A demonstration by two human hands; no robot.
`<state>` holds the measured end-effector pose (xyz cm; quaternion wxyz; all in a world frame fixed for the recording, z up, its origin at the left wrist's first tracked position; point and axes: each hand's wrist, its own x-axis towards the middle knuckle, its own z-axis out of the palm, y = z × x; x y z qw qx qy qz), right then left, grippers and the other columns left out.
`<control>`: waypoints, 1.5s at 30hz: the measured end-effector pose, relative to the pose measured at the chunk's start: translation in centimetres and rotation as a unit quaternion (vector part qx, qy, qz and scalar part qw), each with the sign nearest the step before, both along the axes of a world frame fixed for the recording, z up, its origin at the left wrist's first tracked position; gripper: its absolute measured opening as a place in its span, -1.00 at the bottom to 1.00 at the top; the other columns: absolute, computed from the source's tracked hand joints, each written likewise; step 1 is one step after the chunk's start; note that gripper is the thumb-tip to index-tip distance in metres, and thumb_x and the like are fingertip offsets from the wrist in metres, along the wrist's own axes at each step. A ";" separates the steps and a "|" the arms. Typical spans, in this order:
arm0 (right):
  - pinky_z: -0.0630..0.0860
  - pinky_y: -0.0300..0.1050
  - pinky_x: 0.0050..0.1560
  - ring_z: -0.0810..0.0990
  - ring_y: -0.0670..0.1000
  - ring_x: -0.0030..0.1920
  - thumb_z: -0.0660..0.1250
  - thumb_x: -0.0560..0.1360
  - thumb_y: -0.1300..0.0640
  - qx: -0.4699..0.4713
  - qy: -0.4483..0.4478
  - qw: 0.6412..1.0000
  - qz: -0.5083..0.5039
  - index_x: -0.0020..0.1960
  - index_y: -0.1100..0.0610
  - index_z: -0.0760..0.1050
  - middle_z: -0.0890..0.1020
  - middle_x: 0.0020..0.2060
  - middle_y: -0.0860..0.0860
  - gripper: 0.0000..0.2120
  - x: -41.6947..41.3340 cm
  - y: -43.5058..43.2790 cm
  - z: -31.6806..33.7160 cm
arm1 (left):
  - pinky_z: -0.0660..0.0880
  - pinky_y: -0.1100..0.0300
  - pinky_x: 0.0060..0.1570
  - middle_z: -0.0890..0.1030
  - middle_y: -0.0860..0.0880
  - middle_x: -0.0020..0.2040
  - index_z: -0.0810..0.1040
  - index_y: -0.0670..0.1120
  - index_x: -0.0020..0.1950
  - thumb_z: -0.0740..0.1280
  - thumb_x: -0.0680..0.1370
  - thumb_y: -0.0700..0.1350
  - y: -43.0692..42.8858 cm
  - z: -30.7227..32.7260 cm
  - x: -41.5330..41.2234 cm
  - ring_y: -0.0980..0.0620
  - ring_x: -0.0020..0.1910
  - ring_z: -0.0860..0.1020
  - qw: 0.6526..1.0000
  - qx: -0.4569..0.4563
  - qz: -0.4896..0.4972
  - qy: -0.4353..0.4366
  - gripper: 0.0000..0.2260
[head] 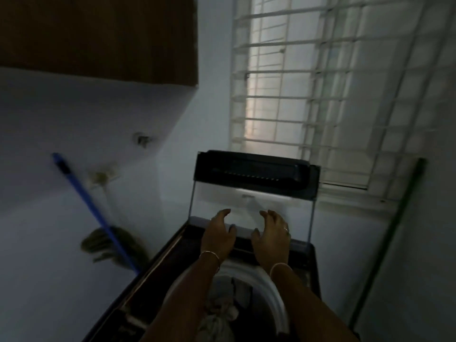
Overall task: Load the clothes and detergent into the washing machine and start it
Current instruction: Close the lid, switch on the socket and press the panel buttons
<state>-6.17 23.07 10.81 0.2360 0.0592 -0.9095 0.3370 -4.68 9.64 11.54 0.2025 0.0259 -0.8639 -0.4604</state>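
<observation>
A dark top-loading washing machine (158, 262) stands below me in a dim room. Its glass lid (251, 191) is raised upright, with a dark handle band along the top edge. Inside the round white drum rim (276, 299) lie crumpled clothes (222, 314), pale and dark. My left hand (218, 234) and my right hand (271, 234) reach over the drum and rest against the lower part of the lid, fingers spread, thumbs toward each other. Neither hand holds anything. No detergent is visible.
A blue-handled broom (98, 215) leans on the left wall beside the machine. A green pole (392, 233) leans at the right. A barred window (320, 95) is behind the lid. A brown cabinet (98, 38) hangs upper left.
</observation>
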 end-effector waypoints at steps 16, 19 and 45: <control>0.16 0.05 0.47 0.15 0.05 0.50 0.29 0.49 0.11 0.087 0.054 0.991 -0.083 0.48 0.14 0.21 0.22 0.49 0.07 -0.41 -19.6 -1.0 7.5 | 0.12 -0.12 0.48 0.04 -0.06 0.57 0.13 -0.07 0.54 0.16 0.61 0.00 -1.7 6.9 -23.7 -0.08 0.55 0.01 0.954 -0.288 -0.054 0.068 -0.48; 0.05 0.09 0.52 0.04 0.06 0.54 0.23 0.53 0.06 0.143 0.041 0.986 -0.073 0.52 0.14 0.10 0.10 0.54 0.07 -0.38 -22.5 -1.5 8.4 | -0.01 -0.14 0.48 -0.05 -0.04 0.58 0.02 -0.08 0.56 0.07 0.64 0.05 -2.0 8.0 -26.5 -0.06 0.56 -0.07 0.922 -0.376 -0.064 0.060 -0.47; 0.37 0.00 0.11 0.52 0.14 0.08 0.07 0.61 -0.03 0.261 0.111 0.955 -0.091 0.10 0.09 0.54 0.63 -0.01 0.08 -0.68 -12.9 -2.2 12.0 | 0.29 -0.04 0.20 0.60 -0.09 0.11 0.51 -0.05 0.12 -0.03 0.63 0.17 -3.5 11.6 -16.2 -0.13 0.15 0.49 0.893 -0.439 0.004 0.105 -0.57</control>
